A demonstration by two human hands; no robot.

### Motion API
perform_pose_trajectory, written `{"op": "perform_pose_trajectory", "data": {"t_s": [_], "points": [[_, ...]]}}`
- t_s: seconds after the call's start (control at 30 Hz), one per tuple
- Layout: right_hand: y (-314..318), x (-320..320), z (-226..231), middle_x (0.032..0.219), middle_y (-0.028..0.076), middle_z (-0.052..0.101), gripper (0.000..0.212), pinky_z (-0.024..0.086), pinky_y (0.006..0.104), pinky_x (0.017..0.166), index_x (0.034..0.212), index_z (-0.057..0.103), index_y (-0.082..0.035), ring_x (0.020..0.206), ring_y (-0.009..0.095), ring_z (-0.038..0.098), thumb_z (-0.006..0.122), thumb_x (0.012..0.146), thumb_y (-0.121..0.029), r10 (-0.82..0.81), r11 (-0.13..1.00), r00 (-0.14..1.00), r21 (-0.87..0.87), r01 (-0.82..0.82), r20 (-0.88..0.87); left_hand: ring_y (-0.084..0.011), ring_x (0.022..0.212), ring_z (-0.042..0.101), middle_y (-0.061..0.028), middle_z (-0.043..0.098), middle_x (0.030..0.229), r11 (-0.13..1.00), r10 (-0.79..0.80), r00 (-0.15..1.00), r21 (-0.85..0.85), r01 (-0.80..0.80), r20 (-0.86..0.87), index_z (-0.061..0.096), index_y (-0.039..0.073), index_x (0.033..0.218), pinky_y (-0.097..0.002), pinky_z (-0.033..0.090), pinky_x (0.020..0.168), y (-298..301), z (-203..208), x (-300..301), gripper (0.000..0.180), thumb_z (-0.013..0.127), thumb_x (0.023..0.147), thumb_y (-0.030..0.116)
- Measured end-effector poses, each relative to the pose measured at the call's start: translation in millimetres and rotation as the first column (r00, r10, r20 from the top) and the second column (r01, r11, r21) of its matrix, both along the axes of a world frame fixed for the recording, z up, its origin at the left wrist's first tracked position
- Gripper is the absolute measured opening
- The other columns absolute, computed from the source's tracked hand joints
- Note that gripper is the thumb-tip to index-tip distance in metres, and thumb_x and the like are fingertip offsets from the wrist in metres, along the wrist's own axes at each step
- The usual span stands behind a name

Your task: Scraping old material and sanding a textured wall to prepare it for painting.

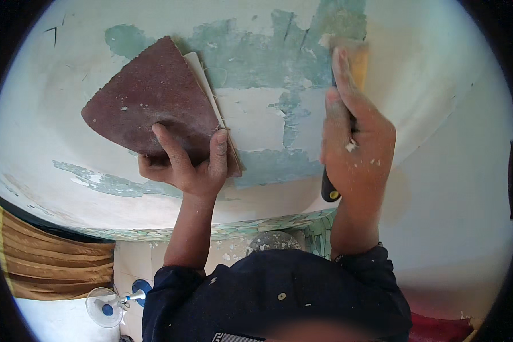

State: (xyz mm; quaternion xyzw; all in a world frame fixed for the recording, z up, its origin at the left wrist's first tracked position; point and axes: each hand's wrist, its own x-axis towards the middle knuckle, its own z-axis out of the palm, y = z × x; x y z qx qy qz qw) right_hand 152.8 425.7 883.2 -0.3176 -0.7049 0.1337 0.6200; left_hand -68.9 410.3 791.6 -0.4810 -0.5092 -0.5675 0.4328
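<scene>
My left hand point(191, 165) grips a folded piece of dark reddish-brown sandpaper point(137, 97) by its lower edge, fingers spread over its face. A pale layer shows along the sandpaper's right side. Higher on the right, my right hand point(362, 142) is wrapped round a scraper point(329, 187) with a black and yellow handle, its forefinger stretched toward the blade. The blade end is blurred and lies against the upper part of the pale wall point(256, 105). Green patches point(239, 57) show where the white coat is off. White flecks cling to my right hand.
A greenish tiled edge point(211, 232) runs below the wall surface. Down on the left are a brown-gold curtain point(57, 256) and a fan point(106, 308). White debris is scattered over the floor point(228, 251). A plain pale wall point(444, 216) stands to the right, with red cloth point(439, 329) low down.
</scene>
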Motion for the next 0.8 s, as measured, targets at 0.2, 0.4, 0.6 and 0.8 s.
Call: {"op": "perform_pose_trajectory", "data": {"t_s": [0.2,0.4,0.6,0.8], "points": [[2.4,3.3,-10.3,0.125,0.017,0.065,0.05,0.045,0.0257,0.052,0.135,0.061,-0.01,0.053,0.009,0.054,0.06,0.088,0.006,-0.038,0.999,0.999,-0.016,0.038,0.014,-0.0421,0.115,0.035,-0.0305,0.028,0.128,1.0,0.007,1.0,0.006,-0.007,0.0,0.045,-0.007,0.144,-0.0502,0.037,0.098,-0.2,-1.6,-2.0,0.1,0.087,0.071,0.048],[7.7,-1.4,-2.4,0.094,0.002,0.07,0.045,0.036,0.0183,0.05,0.14,0.056,-0.005,0.056,0.001,0.042,0.051,0.097,0.005,0.014,0.998,1.0,0.053,-0.015,0.024,-0.0415,0.115,0.035,-0.0294,0.029,0.127,1.0,-0.017,1.0,0.006,0.017,0.021,0.045,-0.007,0.144,-0.0494,0.037,0.097,-0.9,-0.6,-0.4,0.1,0.087,0.071,0.048],[12.7,0.7,-17.2,0.12,0.011,0.07,0.048,0.041,0.0177,0.058,0.141,0.054,-0.004,0.065,0.001,0.045,0.051,0.095,0.008,-0.019,0.987,0.997,0.159,0.007,0.076,-0.0414,0.114,0.036,-0.0297,0.029,0.128,1.0,0.003,1.0,0.019,-0.003,-0.007,0.044,-0.007,0.145,-0.0491,0.038,0.096,3.0,-1.1,-2.5,0.101,0.087,0.072,0.048],[12.2,-5.1,-7.8,0.135,0.015,0.063,0.047,0.043,0.0185,0.063,0.139,0.056,-0.002,0.067,0.003,0.048,0.05,0.094,0.008,0.006,0.988,1.0,0.155,-0.011,0.03,-0.0421,0.115,0.034,-0.0308,0.028,0.128,1.0,-0.01,1.0,0.016,0.01,0.016,0.045,-0.007,0.144,-0.0501,0.037,0.096,0.7,-1.7,-0.8,0.101,0.086,0.072,0.05]]}}
